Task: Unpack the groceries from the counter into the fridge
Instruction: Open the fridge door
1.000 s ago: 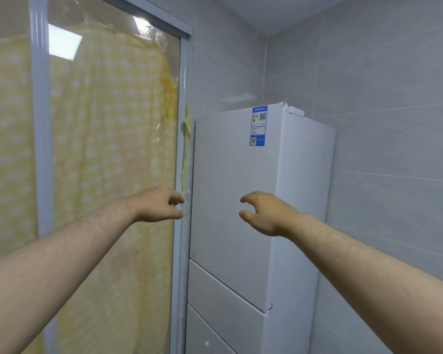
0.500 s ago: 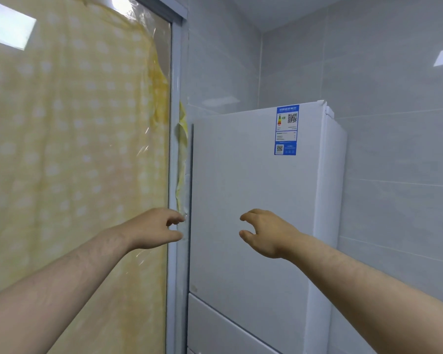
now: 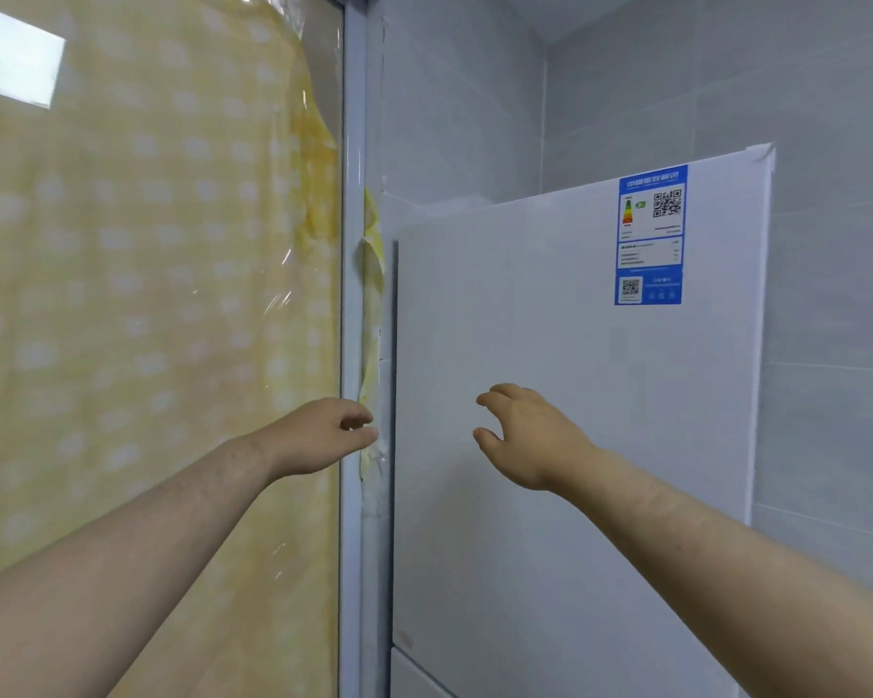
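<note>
A tall white fridge [image 3: 550,395] fills the right half of the view, its upper door closed, with a blue energy label [image 3: 650,235] near the top right. My left hand [image 3: 318,435] reaches toward the door's left edge, fingers loosely curled, holding nothing. In front of the door panel my right hand [image 3: 525,435] hovers with fingers apart and curved, empty. No groceries or counter are in view.
A glass sliding door with a pale frame [image 3: 351,345] stands left of the fridge, with yellow patterned cloth [image 3: 147,294] behind it. Grey tiled walls [image 3: 827,294] close in behind and to the right. A lower fridge drawer [image 3: 414,677] shows at the bottom.
The view has come closer to the fridge and turned right; the door now looks larger. Both hands have stayed stretched out in front of it, empty.
</note>
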